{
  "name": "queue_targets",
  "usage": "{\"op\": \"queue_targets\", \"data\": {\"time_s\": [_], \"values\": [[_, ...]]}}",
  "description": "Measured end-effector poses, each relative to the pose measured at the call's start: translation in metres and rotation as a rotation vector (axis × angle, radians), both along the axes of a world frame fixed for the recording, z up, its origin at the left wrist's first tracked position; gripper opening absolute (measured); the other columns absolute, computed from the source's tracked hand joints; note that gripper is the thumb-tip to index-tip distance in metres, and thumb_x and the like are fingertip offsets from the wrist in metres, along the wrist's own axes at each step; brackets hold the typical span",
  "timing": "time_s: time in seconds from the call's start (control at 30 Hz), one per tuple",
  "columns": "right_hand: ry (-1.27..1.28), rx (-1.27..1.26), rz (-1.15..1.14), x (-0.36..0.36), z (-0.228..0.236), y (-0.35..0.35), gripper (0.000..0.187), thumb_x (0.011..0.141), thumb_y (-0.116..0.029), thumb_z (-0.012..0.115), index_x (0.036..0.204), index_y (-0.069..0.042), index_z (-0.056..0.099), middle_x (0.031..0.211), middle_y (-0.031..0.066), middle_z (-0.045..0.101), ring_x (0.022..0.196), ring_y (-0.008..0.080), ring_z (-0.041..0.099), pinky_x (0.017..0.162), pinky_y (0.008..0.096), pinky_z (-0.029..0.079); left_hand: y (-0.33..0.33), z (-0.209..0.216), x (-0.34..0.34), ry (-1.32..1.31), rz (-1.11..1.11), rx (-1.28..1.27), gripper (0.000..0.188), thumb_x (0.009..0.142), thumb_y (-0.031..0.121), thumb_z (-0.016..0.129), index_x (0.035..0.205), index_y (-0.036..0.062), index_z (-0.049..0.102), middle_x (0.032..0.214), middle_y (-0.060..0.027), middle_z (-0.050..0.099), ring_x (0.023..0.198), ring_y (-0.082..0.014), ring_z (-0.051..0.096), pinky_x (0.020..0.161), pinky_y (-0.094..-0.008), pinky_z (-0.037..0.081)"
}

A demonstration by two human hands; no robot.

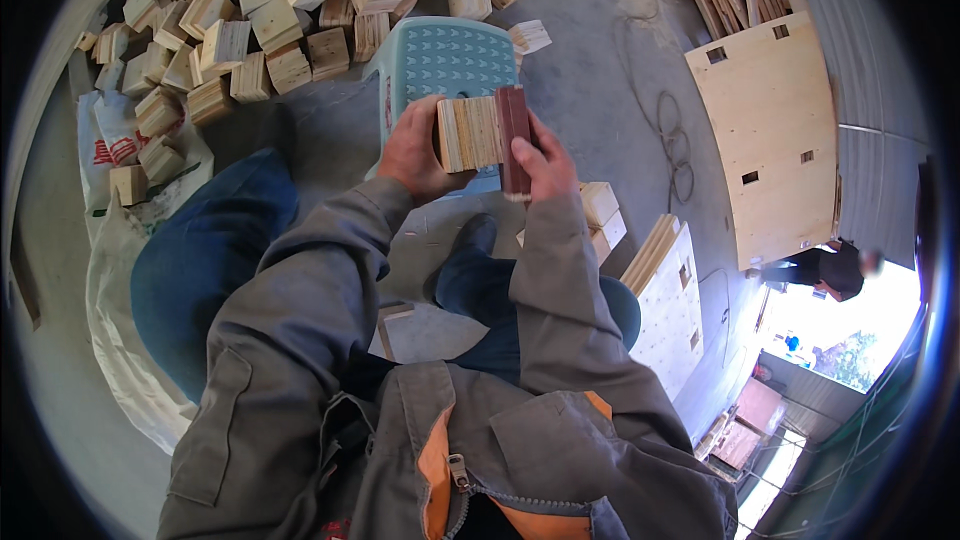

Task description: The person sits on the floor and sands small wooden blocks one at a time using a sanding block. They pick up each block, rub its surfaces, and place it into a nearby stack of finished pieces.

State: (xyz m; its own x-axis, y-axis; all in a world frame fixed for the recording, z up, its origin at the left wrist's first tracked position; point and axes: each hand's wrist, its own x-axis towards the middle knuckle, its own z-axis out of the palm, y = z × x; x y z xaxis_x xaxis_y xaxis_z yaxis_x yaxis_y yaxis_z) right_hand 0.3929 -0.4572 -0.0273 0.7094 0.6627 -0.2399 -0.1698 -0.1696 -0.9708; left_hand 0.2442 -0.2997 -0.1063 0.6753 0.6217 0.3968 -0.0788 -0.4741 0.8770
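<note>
My left hand [412, 152] is wrapped round a plywood block [468, 134] whose layered edge faces up. A reddish-brown sanding block [513, 143], flat and long, is gripped in my right hand [546, 158], thumb on its face. Its flat side rests against the right end of the plywood block. Both are held above a light-blue plastic stool [452, 50] with a raised pattern on its seat. The fingers under both pieces are partly hidden.
A large heap of plywood blocks [275, 20] lies beyond the stool at the far left, with a white woven sack [125, 270] beside my left leg. More blocks [600, 206] and cut plywood panels [665, 290] stand at right. A cable [672, 145] lies on the floor; another person [838, 270] is far right.
</note>
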Motion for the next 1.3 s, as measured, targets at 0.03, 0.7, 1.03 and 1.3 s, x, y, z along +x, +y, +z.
{"op": "queue_targets", "data": {"time_s": [0.03, 0.7, 1.03, 1.3], "values": [[0.02, 0.034, -0.003, 0.009, -0.003, 0.013, 0.061, 0.098, -0.006, 0.072, 0.156, -0.002, 0.056, 0.145, 0.0126, 0.066, 0.128, 0.0179, 0.064, 0.11, 0.0322, 0.051, -0.001, 0.0, 0.0, -0.006, 0.002, -0.004, 0.099, 0.065, 0.027, 0.098, 0.146, 0.0054, 0.045, 0.135, -0.0224, 0.059, 0.127, -0.0436, 0.059, 0.109, -0.0491, 0.051], [0.089, -0.084, 0.121, -0.026, 0.021, -0.107, 0.063, 0.099, -0.009, 0.074, 0.158, -0.002, 0.053, 0.147, 0.0085, 0.064, 0.129, 0.0166, 0.061, 0.113, 0.0336, 0.048, 0.0, -0.008, 0.003, 0.116, -0.096, -0.13, 0.112, 0.062, 0.029, 0.101, 0.153, 0.0037, 0.039, 0.144, -0.0225, 0.053, 0.138, -0.0415, 0.052, 0.117, -0.0466, 0.045], [0.134, 0.093, -0.179, -0.008, 0.055, -0.141, 0.061, 0.099, -0.005, 0.074, 0.156, 0.002, 0.054, 0.141, 0.0108, 0.067, 0.122, 0.017, 0.066, 0.107, 0.0314, 0.053, 0.014, 0.013, -0.012, 0.234, -0.24, -0.361, 0.121, 0.067, 0.032, 0.099, 0.162, 0.0001, 0.032, 0.154, -0.0251, 0.048, 0.144, -0.0395, 0.051, 0.122, -0.0444, 0.042], [0.1, 0.029, -0.211, -0.014, 0.052, -0.119, 0.06, 0.099, -0.01, 0.075, 0.154, 0.002, 0.056, 0.138, 0.0091, 0.068, 0.117, 0.0146, 0.066, 0.103, 0.0294, 0.053, 0.0, 0.06, -0.025, 0.359, -0.228, 0.026, 0.105, 0.068, 0.036, 0.1, 0.153, 0.0057, 0.046, 0.158, -0.0236, 0.043, 0.148, -0.0393, 0.048, 0.122, -0.0453, 0.044]]}}
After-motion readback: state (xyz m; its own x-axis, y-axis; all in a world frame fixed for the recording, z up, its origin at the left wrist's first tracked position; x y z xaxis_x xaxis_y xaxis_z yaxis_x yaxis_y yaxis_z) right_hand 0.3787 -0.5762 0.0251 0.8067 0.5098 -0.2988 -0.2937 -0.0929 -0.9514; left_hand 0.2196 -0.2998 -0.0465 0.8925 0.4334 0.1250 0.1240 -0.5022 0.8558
